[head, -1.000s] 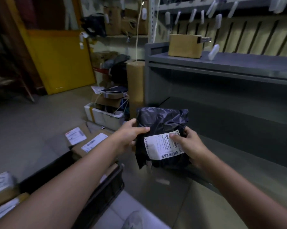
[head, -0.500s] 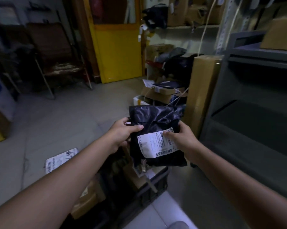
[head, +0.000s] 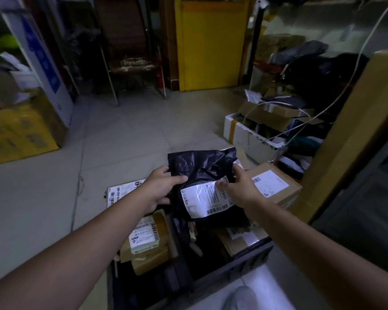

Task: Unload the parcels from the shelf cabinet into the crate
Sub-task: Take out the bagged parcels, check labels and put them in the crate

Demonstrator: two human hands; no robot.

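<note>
1. Black poly-bag parcel (head: 202,166) is held in the air over the far half of the crate (head: 244,264), clear of what lies inside. Its white label (head: 205,199) faces the camera.
2. L hand (head: 160,186) grips the bag's left edge, thumb across the front and the other fingers curled behind. R hand (head: 237,189) grips the right edge, thumb pressed on the label and fingers wrapped behind.
3. Handling, my guess: the film is soft and crinkled and the bottom sags below the hands, so prob. light w/ cloth-type contents, not fragile. The film looks glossy, so slippery; a pinch on film alone could slide or stretch.
4. Best hold: both side edges w/ some contents bunched inside the grip, as now. One hand at mid-edge would prob. do.
5. In the crate: brown cardboard parcels (head: 144,238) along the left side, a labelled box (head: 275,186) by the far right corner, and a dark gap down the middle. The floppy bag should mould into that gap; a low release looks ok.
</note>
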